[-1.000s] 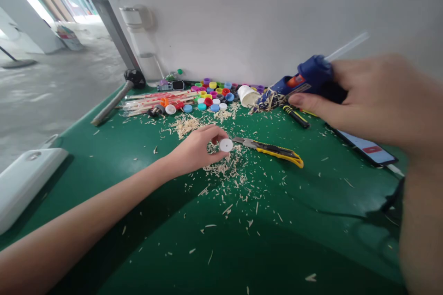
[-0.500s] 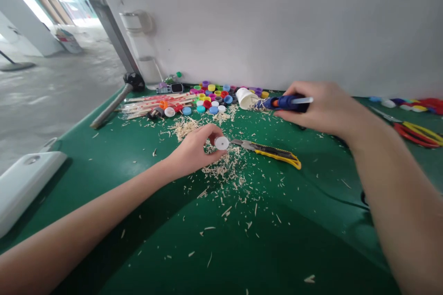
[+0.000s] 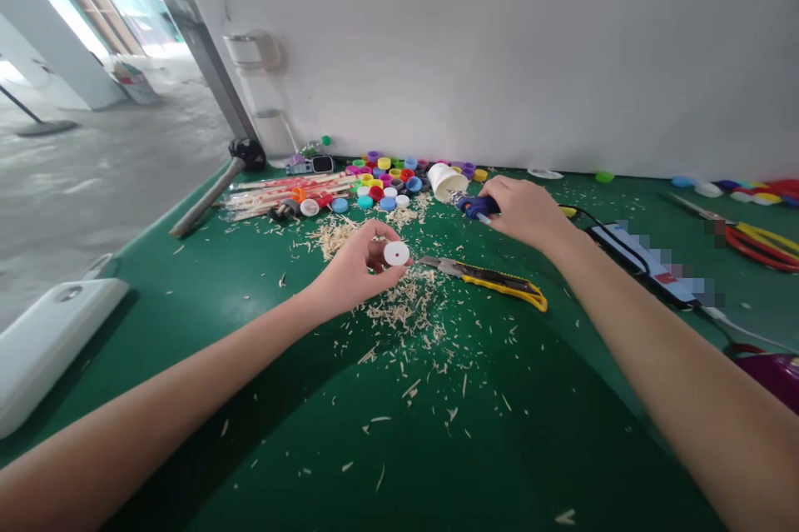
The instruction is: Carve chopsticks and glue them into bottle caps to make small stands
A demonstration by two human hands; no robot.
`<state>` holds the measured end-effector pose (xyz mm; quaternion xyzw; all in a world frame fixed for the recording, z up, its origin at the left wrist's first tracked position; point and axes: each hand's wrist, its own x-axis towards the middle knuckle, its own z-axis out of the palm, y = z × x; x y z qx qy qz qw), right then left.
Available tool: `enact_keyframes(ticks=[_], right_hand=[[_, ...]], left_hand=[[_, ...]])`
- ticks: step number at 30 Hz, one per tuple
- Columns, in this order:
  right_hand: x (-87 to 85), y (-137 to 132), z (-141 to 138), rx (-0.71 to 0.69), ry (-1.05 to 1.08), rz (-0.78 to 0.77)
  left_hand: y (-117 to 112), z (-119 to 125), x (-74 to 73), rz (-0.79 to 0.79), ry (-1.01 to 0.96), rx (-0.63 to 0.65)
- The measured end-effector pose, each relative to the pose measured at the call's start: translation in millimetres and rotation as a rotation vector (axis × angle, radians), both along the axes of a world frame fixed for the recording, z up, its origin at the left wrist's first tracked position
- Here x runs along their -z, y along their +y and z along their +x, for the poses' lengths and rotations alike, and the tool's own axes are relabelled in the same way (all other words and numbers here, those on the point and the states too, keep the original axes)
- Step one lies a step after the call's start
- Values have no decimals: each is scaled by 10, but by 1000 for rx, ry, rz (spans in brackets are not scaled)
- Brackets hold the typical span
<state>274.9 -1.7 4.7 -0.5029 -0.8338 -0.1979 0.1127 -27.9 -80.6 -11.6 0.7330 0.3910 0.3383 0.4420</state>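
Observation:
Pinched in my left hand (image 3: 365,266) is a white bottle cap (image 3: 396,254) with a small dark hole in its middle, its flat face towards me. My right hand (image 3: 521,211) is closed around the back of a blue glue gun (image 3: 478,206), whose white glue stick pokes out by the fingers. The gun's front end lies at the mouth of a tipped white cup (image 3: 446,182). A yellow utility knife (image 3: 493,278) lies on the green table, its blade tip close to the held cap. Pale wood shavings (image 3: 405,311) are scattered around and under my left hand.
Many coloured bottle caps (image 3: 387,182) and bagged wooden sticks (image 3: 287,191) lie along the wall. A hammer (image 3: 209,191) and a white power bank-like box (image 3: 56,349) are at left. On the right are a power strip (image 3: 649,266) and red-yellow scissors (image 3: 761,245).
My right hand has moved left and down with the glue gun, turning it so its front is at the cup. The left hand still holds the cap, tilted slightly. The view has shifted a little.

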Motion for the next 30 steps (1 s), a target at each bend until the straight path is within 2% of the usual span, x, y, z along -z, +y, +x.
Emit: enact_keyframes(ticks=[7, 12, 16, 18, 22, 26, 30], right_hand=[[159, 175, 18, -40, -181, 92], [224, 282, -4, -39, -236, 130], [269, 383, -40, -16, -196, 137], [291, 408, -64, 2, -171, 143], [330, 431, -129, 55, -89, 126], [377, 497, -167, 126, 60, -10], [427, 610, -137, 122, 128, -91]], left_hand=[[9, -6, -6, 0, 14, -9], [52, -25, 8, 176, 152, -65], [110, -81, 25, 331, 401, -135], [144, -112, 35, 380, 459, -172], [203, -153, 33, 407, 485, -187], [236, -181, 24, 386, 496, -191], [261, -210, 40, 367, 503, -188]])
